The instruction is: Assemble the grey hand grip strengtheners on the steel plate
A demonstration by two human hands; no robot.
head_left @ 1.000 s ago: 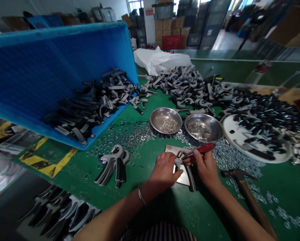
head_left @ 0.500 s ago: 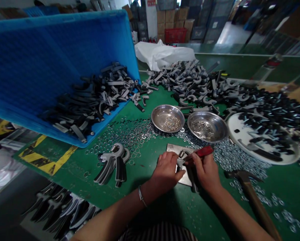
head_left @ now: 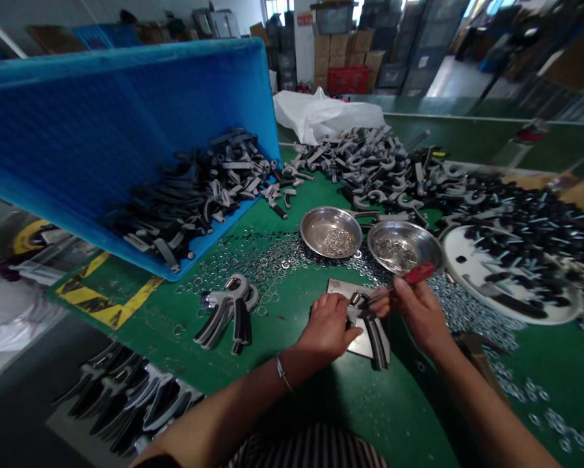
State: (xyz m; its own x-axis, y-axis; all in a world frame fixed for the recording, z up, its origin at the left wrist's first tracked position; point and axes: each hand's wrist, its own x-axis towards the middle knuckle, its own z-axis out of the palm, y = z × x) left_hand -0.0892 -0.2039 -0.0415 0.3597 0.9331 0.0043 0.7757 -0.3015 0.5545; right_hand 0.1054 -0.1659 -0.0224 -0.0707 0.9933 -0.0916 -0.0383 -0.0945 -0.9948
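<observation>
My left hand (head_left: 328, 322) is closed on a grey and black hand grip exerciser (head_left: 378, 341) and presses it onto a square metal plate (head_left: 338, 286). A coil spring shows at its top; my fingers hide part of it. My right hand (head_left: 417, 313) holds a screwdriver by its red handle (head_left: 421, 273), the shaft slanting down left toward the spring end. Whether the tip touches the exerciser I cannot tell. To the left, another hand grip exerciser (head_left: 228, 312) with a spring lies on the green table.
A tipped blue crate (head_left: 267, 97) holds grey handles. Two metal bowls, left (head_left: 307, 244) and right (head_left: 436, 250), contain small parts. A white tray (head_left: 455, 263) carries black knobs with bolts. Loose rings (head_left: 267, 260) and nuts surround the plate. A hammer (head_left: 482, 364) lies right, partly behind my forearm.
My right hand and the screwdriver have lifted up and right, uncovering more of the exerciser's handle. My left hand stays on the exerciser. The camera view has shifted slightly.
</observation>
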